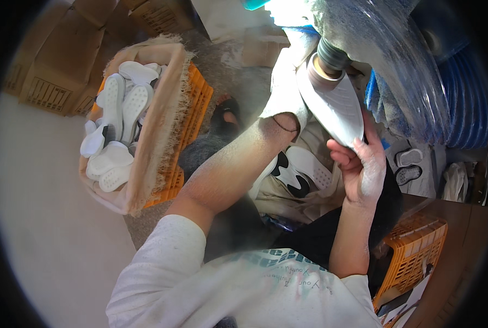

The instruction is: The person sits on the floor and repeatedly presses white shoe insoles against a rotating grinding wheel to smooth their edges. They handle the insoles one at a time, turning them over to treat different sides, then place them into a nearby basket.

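A white shoe sole (339, 109) is held at a slant under a round spindle tool (327, 68), whose tan ring meets the sole's upper part. My right hand (367, 169), bare and dusted white, grips the sole's near end, thumb on its edge and fingers curled below. My left hand (288, 82) wears a white glove and closes on the sole's far left side; its fingers are partly hidden. Below, more white soles (309, 167), some with black patches, lie on beige cloth (279, 199) by my lap.
On the left, an orange crate (192, 115) lined with frayed cloth holds several white soles (112, 104). Cardboard boxes (55, 71) stand behind it. Clear plastic sheeting (397, 60) and a blue ribbed hose (465, 104) hang at upper right. Another orange crate (416, 246) is at lower right.
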A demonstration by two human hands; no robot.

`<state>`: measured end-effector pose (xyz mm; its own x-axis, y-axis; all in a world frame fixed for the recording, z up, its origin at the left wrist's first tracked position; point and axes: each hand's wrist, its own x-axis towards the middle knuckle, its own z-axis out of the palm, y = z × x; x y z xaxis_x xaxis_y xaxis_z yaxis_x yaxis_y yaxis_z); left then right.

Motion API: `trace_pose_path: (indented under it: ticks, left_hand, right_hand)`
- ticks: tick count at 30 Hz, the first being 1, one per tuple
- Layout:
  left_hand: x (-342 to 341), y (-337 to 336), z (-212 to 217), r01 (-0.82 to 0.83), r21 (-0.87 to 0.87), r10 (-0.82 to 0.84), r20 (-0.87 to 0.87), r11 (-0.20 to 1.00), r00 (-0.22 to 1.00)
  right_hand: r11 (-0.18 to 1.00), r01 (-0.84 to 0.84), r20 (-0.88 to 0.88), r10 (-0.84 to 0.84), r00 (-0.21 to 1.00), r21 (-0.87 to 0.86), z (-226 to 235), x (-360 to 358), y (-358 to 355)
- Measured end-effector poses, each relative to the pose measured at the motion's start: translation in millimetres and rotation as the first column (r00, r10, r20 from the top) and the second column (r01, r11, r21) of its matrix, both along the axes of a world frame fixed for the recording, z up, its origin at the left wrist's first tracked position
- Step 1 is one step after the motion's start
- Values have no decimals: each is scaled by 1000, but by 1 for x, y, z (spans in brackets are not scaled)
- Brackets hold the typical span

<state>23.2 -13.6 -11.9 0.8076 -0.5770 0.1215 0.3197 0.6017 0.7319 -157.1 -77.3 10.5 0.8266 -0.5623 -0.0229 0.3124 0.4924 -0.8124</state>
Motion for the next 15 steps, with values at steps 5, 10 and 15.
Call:
trace_pose_path:
  ticks: [5, 10, 15]
  left_hand:
    - [22, -2, 4, -100, 0, 100, 3, 995, 995]
    - [40, 5, 4, -221, -8, 221, -32, 975, 975]
    - [54, 7, 2, -285, -15, 283, -96, 958, 954]
  right_hand:
    - [993, -25, 85, 16, 996, 111, -9, 28, -20]
    - [997, -55, 75, 51, 996, 61, -15, 54, -27]
    - [993, -112, 128, 106, 986, 40, -14, 69, -23]
